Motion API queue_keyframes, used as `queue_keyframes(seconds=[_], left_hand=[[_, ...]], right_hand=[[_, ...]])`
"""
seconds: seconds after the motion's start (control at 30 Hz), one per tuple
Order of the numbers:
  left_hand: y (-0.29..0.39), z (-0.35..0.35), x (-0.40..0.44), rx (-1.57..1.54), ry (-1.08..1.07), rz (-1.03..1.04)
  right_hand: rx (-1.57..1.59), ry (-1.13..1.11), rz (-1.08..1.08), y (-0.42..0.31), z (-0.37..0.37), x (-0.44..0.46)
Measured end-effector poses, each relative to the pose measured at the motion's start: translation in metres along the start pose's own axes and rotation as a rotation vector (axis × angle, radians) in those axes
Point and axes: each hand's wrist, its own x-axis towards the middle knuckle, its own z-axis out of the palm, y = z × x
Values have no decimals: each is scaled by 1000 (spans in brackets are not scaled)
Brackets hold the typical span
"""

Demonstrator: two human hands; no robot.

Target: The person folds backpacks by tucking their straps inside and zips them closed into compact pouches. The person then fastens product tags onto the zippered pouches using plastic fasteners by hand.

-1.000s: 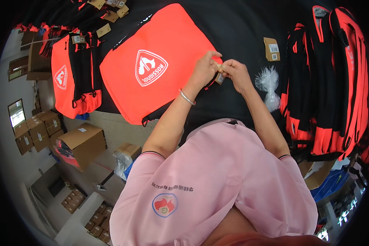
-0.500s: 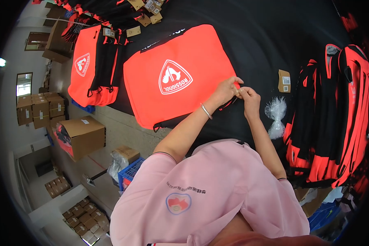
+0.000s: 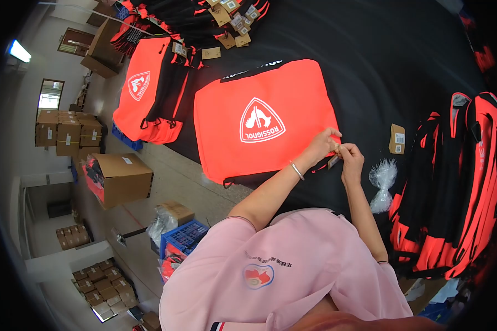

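A bright red-orange bag [image 3: 221, 127] with a white logo lies flat on the black-covered table. At its right edge, near the lower corner, my left hand [image 3: 321, 146], with a silver bracelet on the wrist, has its thumb and a finger pinched together. Meeting its fingertips from the right, my right hand [image 3: 351, 157] is also closed in a pinch. What is between the fingers is too small to make out. A small brown tag [image 3: 333, 161] shows just below them. To the right lie a bundle of clear plastic strands [image 3: 382, 182] and brown tags [image 3: 397, 139] with white labels.
Red and black bags [image 3: 453, 193] are stacked at the right. Another red bag [image 3: 132, 105] stands at the left, with tagged bags [image 3: 188, 22] behind. A cardboard box [image 3: 128, 182] and a blue crate [image 3: 185, 236] are on the floor at the left.
The view has shifted, so the table and bags appear lower and further right. Both hands remain together at the bag's corner, with small changes in the fingers.
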Motion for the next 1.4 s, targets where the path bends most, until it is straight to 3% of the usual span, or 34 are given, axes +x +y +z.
queue_keyframes(seconds=[0.23, 0.33, 0.43, 0.7, 0.8, 0.97, 1.07, 1.17, 1.3, 1.4], left_hand=[[3, 0, 4, 47, -67, -85], [-1, 3, 1, 149, 4, -59], [3, 3, -3, -6, 30, 35], [-9, 1, 4, 85, -29, 56], [-14, 0, 6, 110, -38, 111], [-8, 3, 4, 122, -18, 28], [-20, 6, 6, 343, 54, 95], [17, 28, -20, 594, 139, 137], [-4, 22, -16, 761, 195, 391], [7, 23, -21, 779, 226, 232]], right_hand=[[-16, -16, 6, 0, 0, 3], [-40, -11, 37, -8, 1, 3], [-57, -11, 50, -5, -2, 4], [88, 8, 92, 7, -6, 5], [44, 31, 93, 8, -3, 3], [-86, 26, 41, 2, -2, -1], [-112, 16, 21, 4, -8, 1], [-296, 38, -35, 6, -13, 0], [-115, 83, -68, 6, -7, -2], [-71, 62, -72, 5, -4, -5]])
